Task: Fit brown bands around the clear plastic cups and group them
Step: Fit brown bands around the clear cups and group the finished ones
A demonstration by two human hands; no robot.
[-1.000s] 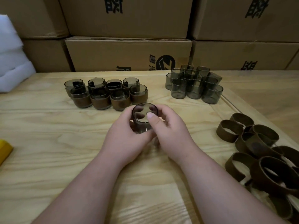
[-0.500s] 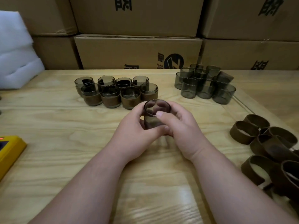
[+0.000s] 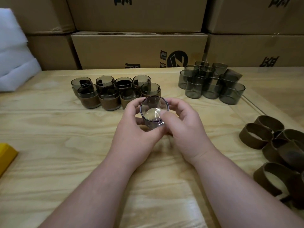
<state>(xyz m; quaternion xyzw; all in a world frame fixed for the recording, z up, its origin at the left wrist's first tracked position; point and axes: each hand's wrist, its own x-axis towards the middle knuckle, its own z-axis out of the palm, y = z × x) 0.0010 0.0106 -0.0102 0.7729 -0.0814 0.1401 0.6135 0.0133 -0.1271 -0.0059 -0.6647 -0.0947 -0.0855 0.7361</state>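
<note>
Clear cup (image 3: 153, 111) held over table (image 3: 49, 145) centre, mouth tilted toward camera; left hand (image 3: 136, 129) and right hand (image 3: 184, 127) both curled round it, fingers pinching wall. Banded cups (image 3: 113, 92) just behind; bare cups (image 3: 212, 84) far right; loose brown bands (image 3: 279, 153) at right edge.

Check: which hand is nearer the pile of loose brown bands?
Right. The right hand grips the cup at centre, on the side toward the loose brown bands; the left hand is on the cup's far side.
</note>
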